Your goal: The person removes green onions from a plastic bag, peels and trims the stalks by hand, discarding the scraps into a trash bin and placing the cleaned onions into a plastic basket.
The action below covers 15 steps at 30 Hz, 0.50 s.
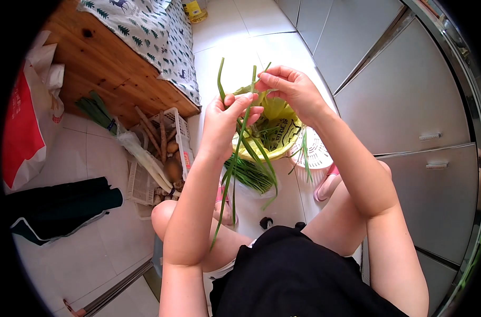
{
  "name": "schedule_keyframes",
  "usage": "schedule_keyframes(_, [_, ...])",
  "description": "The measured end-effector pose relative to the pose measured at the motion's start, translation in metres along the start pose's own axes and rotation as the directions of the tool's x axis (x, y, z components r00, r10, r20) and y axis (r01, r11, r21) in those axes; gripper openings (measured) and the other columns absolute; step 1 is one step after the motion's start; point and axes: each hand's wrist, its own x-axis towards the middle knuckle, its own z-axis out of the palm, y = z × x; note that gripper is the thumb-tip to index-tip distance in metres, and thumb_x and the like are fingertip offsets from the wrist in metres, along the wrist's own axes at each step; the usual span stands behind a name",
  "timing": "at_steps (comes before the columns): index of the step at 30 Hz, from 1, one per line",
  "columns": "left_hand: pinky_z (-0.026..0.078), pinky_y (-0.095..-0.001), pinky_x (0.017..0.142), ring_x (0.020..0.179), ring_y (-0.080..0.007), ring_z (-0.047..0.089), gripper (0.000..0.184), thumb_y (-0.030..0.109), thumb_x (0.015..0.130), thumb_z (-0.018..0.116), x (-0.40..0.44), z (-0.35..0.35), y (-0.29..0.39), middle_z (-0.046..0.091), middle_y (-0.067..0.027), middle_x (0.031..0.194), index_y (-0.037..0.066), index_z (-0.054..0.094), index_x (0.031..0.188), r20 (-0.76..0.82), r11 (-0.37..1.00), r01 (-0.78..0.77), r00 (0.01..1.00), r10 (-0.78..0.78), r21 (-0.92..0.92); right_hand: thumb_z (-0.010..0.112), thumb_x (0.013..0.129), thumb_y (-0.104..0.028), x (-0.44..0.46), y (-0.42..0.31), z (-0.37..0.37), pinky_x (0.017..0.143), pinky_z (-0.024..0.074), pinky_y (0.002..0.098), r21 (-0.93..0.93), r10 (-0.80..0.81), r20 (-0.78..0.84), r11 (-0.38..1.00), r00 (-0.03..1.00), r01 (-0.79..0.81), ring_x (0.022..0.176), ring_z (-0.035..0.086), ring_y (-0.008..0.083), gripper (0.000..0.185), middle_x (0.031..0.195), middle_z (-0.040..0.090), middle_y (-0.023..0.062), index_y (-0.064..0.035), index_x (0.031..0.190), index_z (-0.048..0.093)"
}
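Note:
My left hand (222, 119) is closed around several long green chives (230, 174), whose leaves hang down past my wrist. With thumb and forefinger, my right hand (296, 90) pinches at the upper end of a thin green stalk. Below both hands stands a bin lined with a yellow plastic bag (288, 138), with green scraps inside. A bunch of chives (253, 175) lies just in front of the bin, on something pale and clear. To the right, loose green stalks (305, 145) lie over a white slotted plastic basket (318, 154).
At left, a white crate (183, 138) holds potatoes and long brown roots, with leeks (140, 153) across it. Dark folded cloth (66, 203) and a red-and-white bag (24, 127) lie farther left. A wooden cabinet (114, 68) and grey cupboards (404, 100) flank the tiled floor.

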Motion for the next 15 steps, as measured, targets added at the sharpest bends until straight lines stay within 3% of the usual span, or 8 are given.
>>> schedule_keyframes(3, [0.057,-0.0244,0.066,0.078,-0.0175,0.067,0.027,0.008,0.088,0.066,0.0042,-0.0029,-0.0085,0.063,-0.0093,0.09,0.009,0.04,0.08,-0.003,0.996,-0.077,0.997,0.077,-0.054,0.068,0.087,-0.024,-0.0012,0.0039,0.0017,0.075,0.0452,0.0251,-0.009,-0.02,0.036,1.0,0.999,0.02,0.084,0.061,0.0093,0.02,0.088,0.067,0.0026,-0.0057,0.095,0.066])
schedule_keyframes(15, [0.057,-0.0229,0.068,0.079,-0.0149,0.067,0.031,0.006,0.087,0.066,0.0031,-0.0032,-0.0053,0.063,-0.0073,0.087,0.013,0.037,0.078,0.017,0.999,-0.038,0.999,0.038,-0.015,0.069,0.087,-0.025,0.0018,0.0033,-0.0031,0.073,0.0447,0.0225,-0.083,-0.057,-0.068,0.995,0.996,0.052,0.079,0.056,0.0069,0.02,0.087,0.066,0.0002,-0.0058,0.094,0.068])
